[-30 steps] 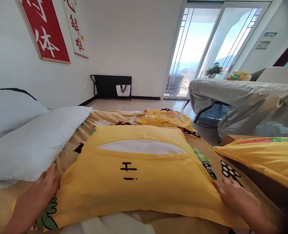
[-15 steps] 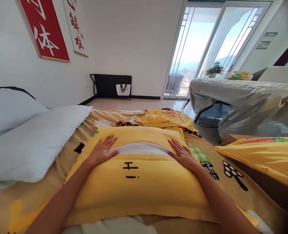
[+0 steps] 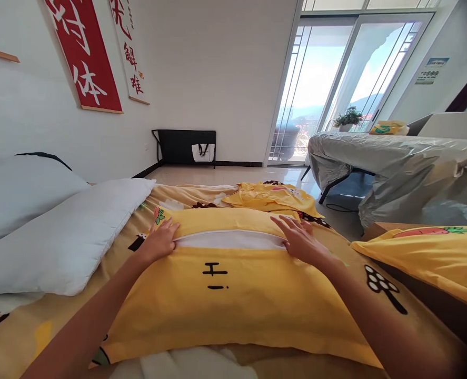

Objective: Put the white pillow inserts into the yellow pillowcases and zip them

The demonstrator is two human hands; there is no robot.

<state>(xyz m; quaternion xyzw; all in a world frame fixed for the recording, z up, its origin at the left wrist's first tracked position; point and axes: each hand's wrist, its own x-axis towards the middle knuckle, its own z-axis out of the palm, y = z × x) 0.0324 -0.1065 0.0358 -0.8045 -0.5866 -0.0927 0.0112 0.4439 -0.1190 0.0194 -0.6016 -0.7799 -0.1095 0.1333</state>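
A yellow pillowcase printed with "Hi" lies in front of me on the bed, plumped out by a white pillow that shows through a long slit. My left hand rests at the slit's left end, fingers over the upper flap, thumb by the opening. At the right end, my right hand has its fingers spread above the flap, with its thumb near the slit's edge. Neither hand visibly grips the cloth.
White pillows lie to the left on the patterned bedsheet. Folded yellow cloth lies beyond the pillowcase. Another yellow pillowcase rests at the right on a cardboard box. A plastic-covered table stands near the sliding door.
Both hands have shifted outward from lying flat on the pillowcase to the ends of the slit, their fingers more bent. The slit looks slightly wider, and the view has tilted up a little.
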